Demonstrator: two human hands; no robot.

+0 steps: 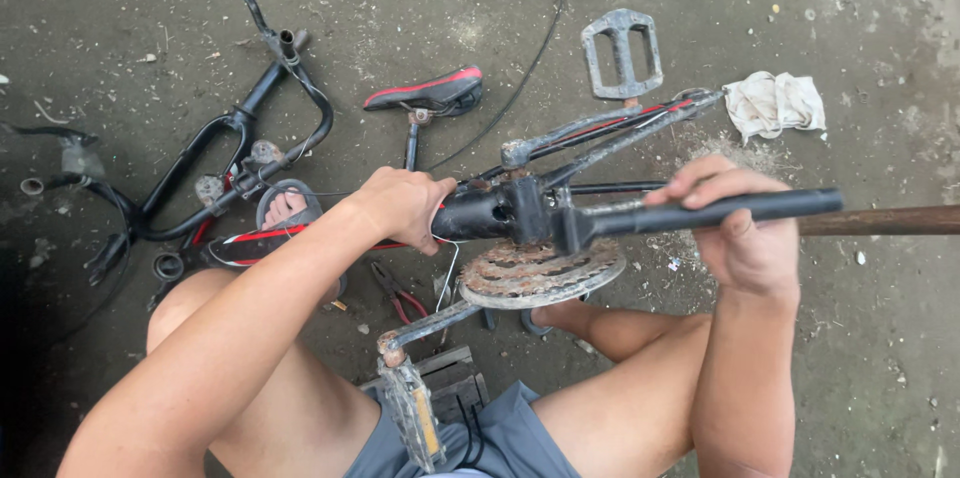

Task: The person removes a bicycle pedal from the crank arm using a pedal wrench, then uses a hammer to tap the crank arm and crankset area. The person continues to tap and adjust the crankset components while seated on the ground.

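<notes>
We've got the bike frame (pixel 490 213) across our knees, left hand (pixel 400 206) wrapped tight around its tube to steady it. Right hand (pixel 745 238) is closed on the long wrench handle (pixel 720 210), clamped above the rusty chainring (pixel 540 273) for leverage.

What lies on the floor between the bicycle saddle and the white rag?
A detached grey pedal lies between the saddle and the rag, in the head view.

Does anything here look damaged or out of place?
Yes. The chainring under the frame is coated in brown rust, with no chain visible on it. The bike lies in pieces: the saddle and handlebar sit loose on the concrete floor, apart from the frame. A crumpled white rag lies beside it.
</notes>
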